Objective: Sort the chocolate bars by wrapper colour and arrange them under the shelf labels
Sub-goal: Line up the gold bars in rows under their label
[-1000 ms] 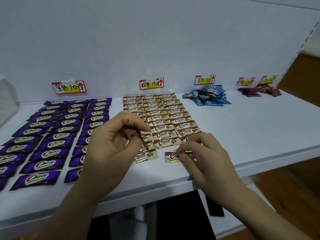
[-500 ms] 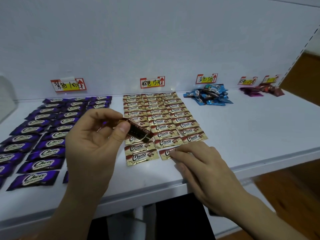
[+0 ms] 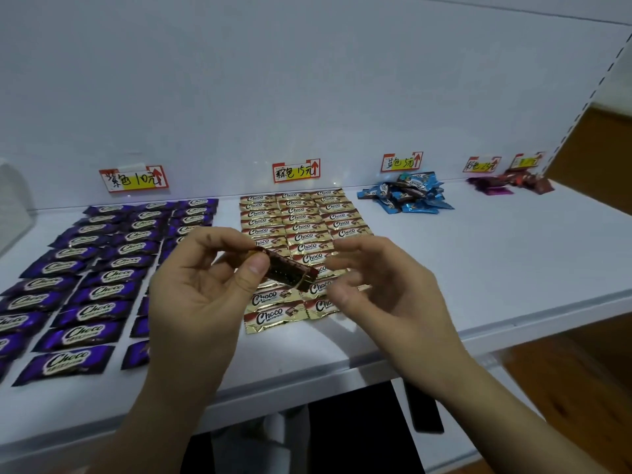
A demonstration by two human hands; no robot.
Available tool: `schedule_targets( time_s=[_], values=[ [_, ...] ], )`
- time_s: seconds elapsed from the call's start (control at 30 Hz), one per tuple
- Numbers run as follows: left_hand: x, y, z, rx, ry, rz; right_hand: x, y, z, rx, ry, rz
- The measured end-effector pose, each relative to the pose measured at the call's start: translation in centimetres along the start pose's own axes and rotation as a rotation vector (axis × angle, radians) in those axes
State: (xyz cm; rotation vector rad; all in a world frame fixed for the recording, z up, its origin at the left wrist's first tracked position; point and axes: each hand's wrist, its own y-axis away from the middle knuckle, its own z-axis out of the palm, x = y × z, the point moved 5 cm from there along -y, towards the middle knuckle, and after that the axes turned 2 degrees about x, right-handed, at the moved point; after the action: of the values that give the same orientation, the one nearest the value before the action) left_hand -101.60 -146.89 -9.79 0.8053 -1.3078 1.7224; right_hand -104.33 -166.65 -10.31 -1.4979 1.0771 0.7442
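Observation:
My left hand (image 3: 201, 285) pinches a brown-and-gold chocolate bar (image 3: 289, 272) between thumb and fingers, holding it in the air above the brown rows. My right hand (image 3: 386, 285) hovers just right of that bar with fingers loosely curled, holding nothing. Below them the brown bars (image 3: 297, 227) lie in three neat columns under the middle label (image 3: 296, 170). Purple bars (image 3: 102, 271) fill rows under the left label (image 3: 134, 179). A loose heap of blue bars (image 3: 408, 193) sits under the third label (image 3: 402, 162).
The white shelf (image 3: 478, 254) has a front edge running near my wrists. Small heaps of pink bars (image 3: 490, 188) and red bars (image 3: 528, 181) lie at the far right under two more labels. A translucent container (image 3: 13, 206) stands at the far left.
My right hand has lifted off the bar it was pressing onto the shelf and risen toward the bar in my left hand. My left hand has kept its bar, turning it slightly.

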Motion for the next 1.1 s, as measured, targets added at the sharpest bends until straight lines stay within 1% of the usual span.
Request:
schedule_targets(
  time_s=[0.03, 0.07, 0.13, 0.17, 0.2, 0.23, 0.27, 0.3, 0.37, 0.43, 0.47, 0.53, 0.57, 0.63, 0.67, 0.73, 0.9, 1.03, 1.1],
  values=[
    [-0.2, 0.2, 0.4, -0.01, 0.023, -0.015, -0.2, -0.5, 0.6, -0.019, -0.127, 0.055],
    [-0.5, 0.4, 0.9, -0.022, 0.049, -0.036, -0.4, -0.8, 1.1, -0.011, -0.206, 0.073],
    [-1.1, 0.9, 1.9, -0.056, 0.08, -0.083, -0.7, -1.2, 1.2, 0.067, -0.281, 0.067],
    [-1.4, 1.1, 2.2, -0.079, 0.054, -0.095, -0.8, -1.2, 0.7, 0.119, -0.301, 0.06],
    [-1.5, 1.3, 2.4, -0.108, -0.031, -0.079, -0.7, -1.2, 0.0, 0.165, -0.304, 0.049],
    [-1.6, 1.4, 2.4, -0.143, -0.174, -0.032, -0.6, -1.1, -0.9, 0.203, -0.281, 0.031],
    [-1.5, 1.6, 2.4, -0.188, -0.35, 0.042, -0.6, -1.0, -2.0, 0.236, -0.198, -0.004],
    [-1.3, 1.8, 2.5, -0.237, -0.528, 0.142, -0.4, -0.9, -3.3, 0.258, -0.041, -0.067],
    [-1.5, 2.4, 2.9, -0.37, -0.795, 0.316, -0.2, -0.5, -5.3, 0.249, 0.386, -0.226],
    [-2.4, 3.1, 3.5, -0.503, -0.945, 0.365, 0.6, 0.2, -6.6, 0.204, 0.706, -0.335],
    [-2.8, 3.4, 3.7, -0.549, -0.994, 0.378, 1.1, 0.4, -7.1, 0.184, 0.797, -0.352],
    [-3.2, 3.9, 4.0, -0.615, -1.065, 0.414, 1.7, 0.8, -7.8, 0.161, 0.892, -0.377],
    [-3.3, 4.1, 4.0, -0.639, -1.093, 0.432, 2.0, 0.9, -7.9, 0.124, 0.911, -0.408],
    [-3.3, 4.4, 4.1, -0.669, -1.138, 0.455, 2.5, 1.0, -7.5, -0.006, 0.897, -0.481],
    [-3.3, 4.5, 4.1, -0.68, -1.153, 0.465, 2.9, 1.1, -7.3, -0.061, 0.877, -0.493],
    [-3.3, 4.6, 4.2, -0.699, -1.171, 0.474, 3.6, 1.2, -7.0, -0.106, 0.839, -0.456],
    [-3.4, 4.7, 4.1, -0.716, -1.178, 0.446, 4.6, 1.7, -6.8, -0.12, 0.822, -0.367],
    [-3.4, 4.7, 4.2, -0.71, -1.175, 0.449, 4.9, 1.7, -7.3, -0.036, 0.776, -0.279],
    [-3.4, 4.8, 4.1, -0.7, -1.173, 0.449, 5.1, 1.6, -7.4, -0.039, 0.778, -0.253]
  ],
)
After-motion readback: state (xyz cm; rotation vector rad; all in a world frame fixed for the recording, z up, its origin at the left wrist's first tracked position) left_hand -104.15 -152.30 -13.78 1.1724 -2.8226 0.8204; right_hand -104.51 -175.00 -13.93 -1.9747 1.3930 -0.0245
